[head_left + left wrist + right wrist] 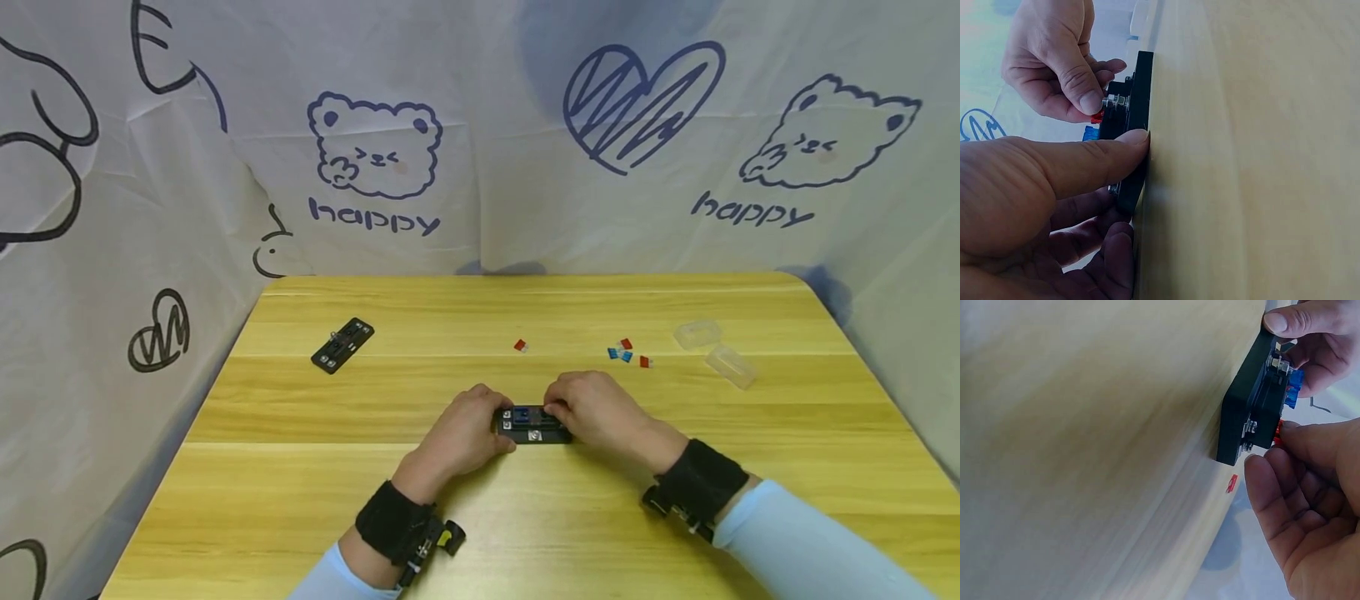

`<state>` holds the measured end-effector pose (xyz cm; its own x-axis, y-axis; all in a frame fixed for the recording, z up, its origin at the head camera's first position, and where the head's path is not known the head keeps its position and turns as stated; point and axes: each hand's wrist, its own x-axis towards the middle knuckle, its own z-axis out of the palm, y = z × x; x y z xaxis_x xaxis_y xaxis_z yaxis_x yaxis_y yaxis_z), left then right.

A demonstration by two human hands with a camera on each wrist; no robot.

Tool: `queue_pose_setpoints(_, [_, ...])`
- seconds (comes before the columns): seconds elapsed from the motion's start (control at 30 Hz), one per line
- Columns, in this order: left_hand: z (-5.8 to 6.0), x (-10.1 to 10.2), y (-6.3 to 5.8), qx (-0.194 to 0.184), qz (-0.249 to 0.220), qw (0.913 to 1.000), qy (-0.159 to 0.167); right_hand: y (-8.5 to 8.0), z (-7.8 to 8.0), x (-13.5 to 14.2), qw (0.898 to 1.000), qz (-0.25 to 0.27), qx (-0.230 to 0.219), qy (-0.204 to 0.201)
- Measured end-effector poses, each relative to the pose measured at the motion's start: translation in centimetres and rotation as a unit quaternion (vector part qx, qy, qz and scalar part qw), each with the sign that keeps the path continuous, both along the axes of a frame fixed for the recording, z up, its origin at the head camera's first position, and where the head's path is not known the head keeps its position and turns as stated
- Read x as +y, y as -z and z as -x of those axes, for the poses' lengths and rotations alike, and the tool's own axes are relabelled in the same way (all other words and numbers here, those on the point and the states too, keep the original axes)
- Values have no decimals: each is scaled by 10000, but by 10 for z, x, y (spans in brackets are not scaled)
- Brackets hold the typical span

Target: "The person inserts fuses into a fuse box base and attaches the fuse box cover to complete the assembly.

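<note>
A black fuse block (551,436) with metal studs lies flat on the table between both hands. My left hand (467,429) grips its left end, thumb along the near edge and fingers behind. On the block's top sits a blue blade fuse (1294,387), towards the left hand. With thumb and forefinger, my right hand (600,408) pinches a red blade fuse (1096,117) at the top of the block's right half. Fingertips cover most of that red fuse, and how deep it sits cannot be told.
A second black fuse block (342,345) lies at the back left. Behind the hands is a loose red fuse (521,344). Further right lie several red and blue fuses (619,355), then two clear plastic covers (697,334). A printed cloth (480,242) hangs beyond the table's back edge.
</note>
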<state>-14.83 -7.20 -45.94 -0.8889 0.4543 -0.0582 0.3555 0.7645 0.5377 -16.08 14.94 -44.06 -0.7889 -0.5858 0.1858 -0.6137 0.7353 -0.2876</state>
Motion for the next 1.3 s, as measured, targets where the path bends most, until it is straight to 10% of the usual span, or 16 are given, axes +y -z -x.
queue_pose_setpoints(0.87, [-1,4,-1,-83,26,10000,-18,-9,2,9,9966,-13,-778,279])
queue_pose_setpoints(1.3, [0,3,0,0,9,10000,-37,-10,42,4,9950,111,-878,473])
